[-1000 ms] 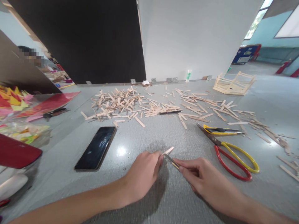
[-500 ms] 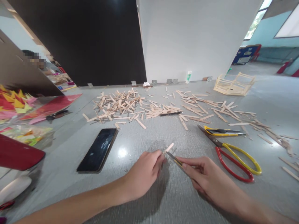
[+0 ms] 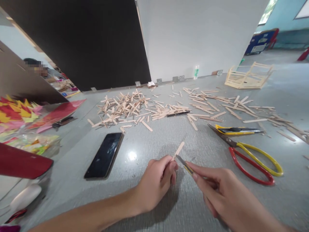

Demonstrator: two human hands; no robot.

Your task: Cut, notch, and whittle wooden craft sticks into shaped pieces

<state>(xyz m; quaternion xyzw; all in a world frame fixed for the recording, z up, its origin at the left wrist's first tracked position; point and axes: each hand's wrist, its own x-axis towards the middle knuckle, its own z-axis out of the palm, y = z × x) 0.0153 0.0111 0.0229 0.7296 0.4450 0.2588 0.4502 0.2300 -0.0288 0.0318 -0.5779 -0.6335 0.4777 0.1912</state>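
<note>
One wooden stick (image 3: 179,149), one knife (image 3: 184,164), two hands, one phone (image 3: 104,155).

We see a grey, textured surface (image 3: 154,135). On it lie a scattered heap of wooden sticks (image 3: 125,108), a dark phone (image 3: 105,155) face up, red-and-yellow scissors (image 3: 251,154), a yellow utility knife (image 3: 238,130) just behind them, a stick frame (image 3: 248,76) at the far right, and coloured paper (image 3: 21,112) at the left.
</note>
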